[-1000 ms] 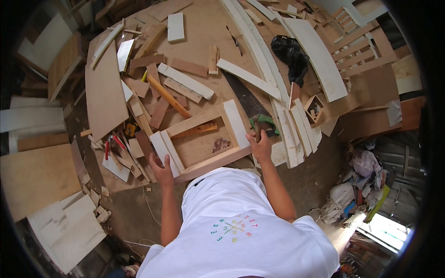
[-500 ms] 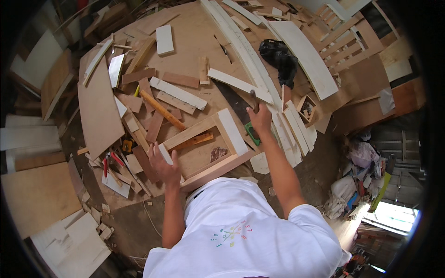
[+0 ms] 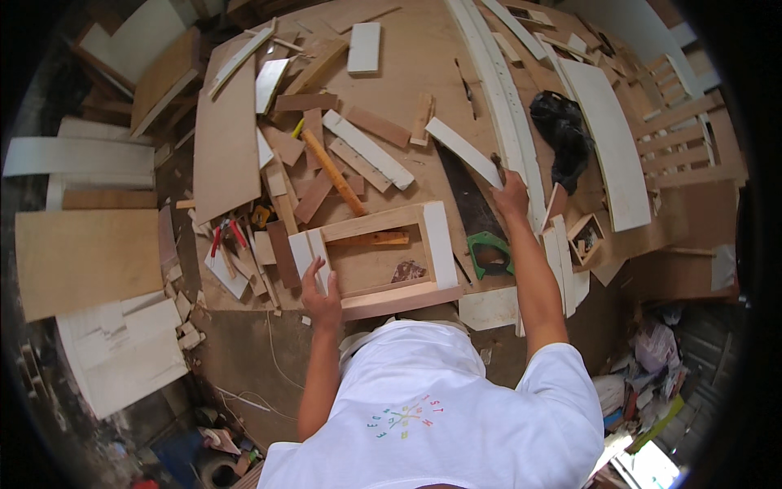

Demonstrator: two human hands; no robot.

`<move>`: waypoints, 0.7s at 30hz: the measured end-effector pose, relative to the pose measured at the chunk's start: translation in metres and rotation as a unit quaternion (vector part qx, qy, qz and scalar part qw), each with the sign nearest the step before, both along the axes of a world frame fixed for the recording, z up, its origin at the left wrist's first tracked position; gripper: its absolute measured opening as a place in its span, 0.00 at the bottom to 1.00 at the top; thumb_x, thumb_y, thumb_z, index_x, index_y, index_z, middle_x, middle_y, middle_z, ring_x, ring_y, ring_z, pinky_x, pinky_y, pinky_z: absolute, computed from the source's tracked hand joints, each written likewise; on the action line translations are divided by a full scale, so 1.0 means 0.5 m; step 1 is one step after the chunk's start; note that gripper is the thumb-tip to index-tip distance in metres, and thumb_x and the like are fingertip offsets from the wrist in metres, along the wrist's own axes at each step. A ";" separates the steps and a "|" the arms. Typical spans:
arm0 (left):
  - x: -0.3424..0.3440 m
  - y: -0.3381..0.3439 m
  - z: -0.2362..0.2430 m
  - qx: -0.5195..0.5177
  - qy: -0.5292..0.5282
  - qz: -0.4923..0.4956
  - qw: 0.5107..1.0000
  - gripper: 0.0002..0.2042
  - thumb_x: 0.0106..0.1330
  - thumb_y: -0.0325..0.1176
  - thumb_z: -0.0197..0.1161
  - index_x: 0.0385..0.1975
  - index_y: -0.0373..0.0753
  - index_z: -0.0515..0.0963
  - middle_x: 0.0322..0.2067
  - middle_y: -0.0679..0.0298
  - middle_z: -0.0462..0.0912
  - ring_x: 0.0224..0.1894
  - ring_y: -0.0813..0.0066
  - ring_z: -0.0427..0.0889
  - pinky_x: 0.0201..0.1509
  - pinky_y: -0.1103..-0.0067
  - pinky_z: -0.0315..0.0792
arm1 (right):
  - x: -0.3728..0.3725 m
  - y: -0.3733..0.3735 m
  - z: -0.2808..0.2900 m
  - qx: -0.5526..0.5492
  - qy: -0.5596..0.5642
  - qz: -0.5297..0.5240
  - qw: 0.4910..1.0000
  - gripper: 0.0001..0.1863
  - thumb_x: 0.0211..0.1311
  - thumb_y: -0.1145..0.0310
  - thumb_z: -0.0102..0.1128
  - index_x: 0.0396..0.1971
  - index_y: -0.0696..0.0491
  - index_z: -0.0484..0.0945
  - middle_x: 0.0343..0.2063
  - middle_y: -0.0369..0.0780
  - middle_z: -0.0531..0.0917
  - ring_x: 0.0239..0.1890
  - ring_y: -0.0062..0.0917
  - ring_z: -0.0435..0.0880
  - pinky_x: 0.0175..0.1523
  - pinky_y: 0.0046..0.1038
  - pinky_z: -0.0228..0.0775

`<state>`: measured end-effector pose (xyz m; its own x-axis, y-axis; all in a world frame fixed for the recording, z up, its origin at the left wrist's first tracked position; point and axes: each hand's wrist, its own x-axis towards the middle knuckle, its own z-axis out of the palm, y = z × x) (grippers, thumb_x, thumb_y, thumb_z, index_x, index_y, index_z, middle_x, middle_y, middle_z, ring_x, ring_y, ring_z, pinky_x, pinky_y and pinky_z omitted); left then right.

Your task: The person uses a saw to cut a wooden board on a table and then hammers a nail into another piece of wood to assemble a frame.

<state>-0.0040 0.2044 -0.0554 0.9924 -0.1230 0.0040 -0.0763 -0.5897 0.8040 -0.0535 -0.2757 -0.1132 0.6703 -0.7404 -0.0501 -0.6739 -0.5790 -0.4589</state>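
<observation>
My left hand (image 3: pixel 322 297) grips the left side of a small rectangular wooden frame (image 3: pixel 379 291), at a white-faced strip, near the table's front edge. My right hand (image 3: pixel 509 196) is closed on a hammer (image 3: pixel 496 161), raised beside the right end of a loose white board (image 3: pixel 464 147); much of the tool is hidden by my fingers. Below that hand lies a handsaw with a green handle (image 3: pixel 489 261) and a dark blade. An orange-brown wooden bar (image 3: pixel 330 167) lies beyond the frame, among scattered offcuts.
Long white strips (image 3: pixel 501 90), a black plastic bag (image 3: pixel 558 130) and a small wooden box (image 3: pixel 585 236) occupy the right of the worktable (image 3: pixel 407 57). Red-handled pliers (image 3: pixel 232 232) lie among scraps at left. Plywood sheets (image 3: pixel 90 261) stand farther left; bundled clutter (image 3: pixel 652 350) sits lower right.
My right hand has moved up and right from beside the saw handle, carrying the hammer. My left hand stays at the frame's left side, its fingers higher on it. The view has shifted.
</observation>
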 end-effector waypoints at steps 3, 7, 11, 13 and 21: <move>-0.036 0.044 -0.017 -0.024 -0.010 0.067 0.997 0.21 0.74 0.25 0.63 0.66 0.36 0.77 0.57 0.55 0.86 0.63 0.62 0.82 0.72 0.67 0.69 | -0.010 0.045 0.027 0.003 -0.079 0.021 0.997 0.29 0.51 0.70 0.78 0.57 0.55 0.83 0.51 0.46 0.86 0.56 0.45 0.85 0.61 0.43 0.78; -0.047 0.073 -0.026 -0.106 0.028 0.167 0.980 0.17 0.78 0.27 0.59 0.64 0.34 0.79 0.56 0.56 0.86 0.60 0.66 0.83 0.68 0.70 0.73 | -0.029 0.150 0.105 0.058 -0.174 0.098 0.978 0.31 0.48 0.70 0.81 0.57 0.55 0.84 0.48 0.45 0.88 0.49 0.43 0.88 0.54 0.41 0.81; -0.009 0.099 -0.038 -0.239 0.078 0.225 0.942 0.17 0.81 0.30 0.58 0.65 0.32 0.78 0.57 0.57 0.86 0.60 0.70 0.83 0.67 0.74 0.74 | -0.026 0.303 0.211 0.090 -0.120 0.233 0.961 0.32 0.49 0.68 0.83 0.59 0.45 0.85 0.52 0.40 0.87 0.48 0.39 0.89 0.51 0.37 0.83; 0.031 0.108 -0.055 -0.268 0.081 0.213 0.936 0.18 0.82 0.32 0.58 0.66 0.31 0.77 0.58 0.57 0.86 0.60 0.70 0.83 0.68 0.75 0.74 | -0.011 0.358 0.220 0.064 -0.087 0.268 0.957 0.31 0.51 0.70 0.80 0.59 0.39 0.85 0.55 0.35 0.86 0.48 0.37 0.89 0.52 0.37 0.84; 0.164 0.125 -0.081 -0.155 0.088 0.108 0.978 0.19 0.80 0.36 0.64 0.64 0.34 0.81 0.57 0.58 0.88 0.56 0.73 0.86 0.63 0.77 0.77 | 0.061 0.462 0.187 0.028 0.010 0.292 0.956 0.32 0.52 0.72 0.76 0.60 0.36 0.84 0.56 0.31 0.86 0.52 0.35 0.88 0.55 0.37 0.83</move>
<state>0.0780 0.2667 -0.0960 0.9838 0.0705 -0.1648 0.1785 -0.3027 0.9362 -0.0230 -0.0446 -0.0196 0.9670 -0.2358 -0.0966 -0.2524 -0.8340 -0.4906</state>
